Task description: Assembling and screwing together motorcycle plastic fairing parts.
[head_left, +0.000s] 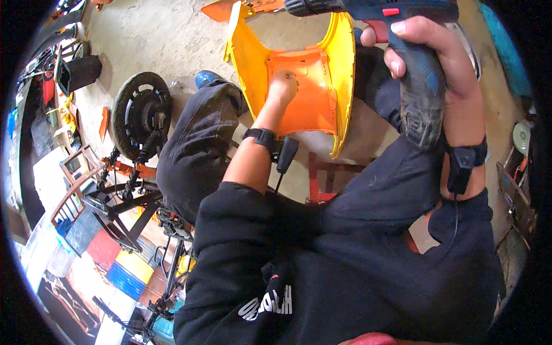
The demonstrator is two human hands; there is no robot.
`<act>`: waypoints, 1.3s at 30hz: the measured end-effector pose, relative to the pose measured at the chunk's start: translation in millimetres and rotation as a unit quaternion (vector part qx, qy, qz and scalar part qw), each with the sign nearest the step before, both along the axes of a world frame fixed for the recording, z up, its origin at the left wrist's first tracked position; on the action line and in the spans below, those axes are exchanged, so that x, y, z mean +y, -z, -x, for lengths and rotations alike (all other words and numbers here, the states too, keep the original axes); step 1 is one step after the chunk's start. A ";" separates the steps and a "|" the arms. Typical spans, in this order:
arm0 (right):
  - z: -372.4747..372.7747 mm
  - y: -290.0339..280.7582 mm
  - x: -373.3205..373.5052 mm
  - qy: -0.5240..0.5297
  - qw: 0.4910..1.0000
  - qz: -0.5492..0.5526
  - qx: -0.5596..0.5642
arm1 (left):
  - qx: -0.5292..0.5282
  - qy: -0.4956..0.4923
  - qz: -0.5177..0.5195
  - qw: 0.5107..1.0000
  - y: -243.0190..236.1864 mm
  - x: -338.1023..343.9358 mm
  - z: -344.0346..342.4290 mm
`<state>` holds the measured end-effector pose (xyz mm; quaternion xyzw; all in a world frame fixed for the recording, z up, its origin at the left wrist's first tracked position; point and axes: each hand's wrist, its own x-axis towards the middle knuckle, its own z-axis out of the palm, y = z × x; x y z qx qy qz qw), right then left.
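My right hand [457,66] is wrapped round the scuffed grip of a dark blue cordless drill [422,112] and holds it up at the upper right. The drill's black chuck points left, above a plastic body panel [307,112] with an orange middle and curved yellow sides. This panel stands between my legs. Over its orange middle, my left hand [283,86] is closed with its fingers curled; whatever they may hold is hidden. The drill and my right hand are nearer to the camera than the panel.
A black wheel [142,115] joins a dark vehicle frame [129,215] to my left. Another orange panel [244,8] lies on the concrete floor [149,34] beyond the yellow one. A red stool-like frame [322,178] shows between my legs. Assorted parts crowd the left edge.
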<state>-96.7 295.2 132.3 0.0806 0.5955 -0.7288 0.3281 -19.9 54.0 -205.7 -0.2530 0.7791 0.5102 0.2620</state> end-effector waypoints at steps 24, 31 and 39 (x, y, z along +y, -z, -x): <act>56.0 19.5 41.0 -0.034 0.836 -0.323 -0.442 | 0.233 0.267 -0.011 0.935 142.2 49.4 109.4; 63.4 11.0 63.7 -0.151 0.863 -0.241 -0.417 | 0.073 0.418 0.093 0.901 184.0 44.2 140.7; 31.2 0.2 28.8 0.040 0.944 -0.160 -0.284 | 0.174 0.392 0.021 0.903 185.8 48.0 146.7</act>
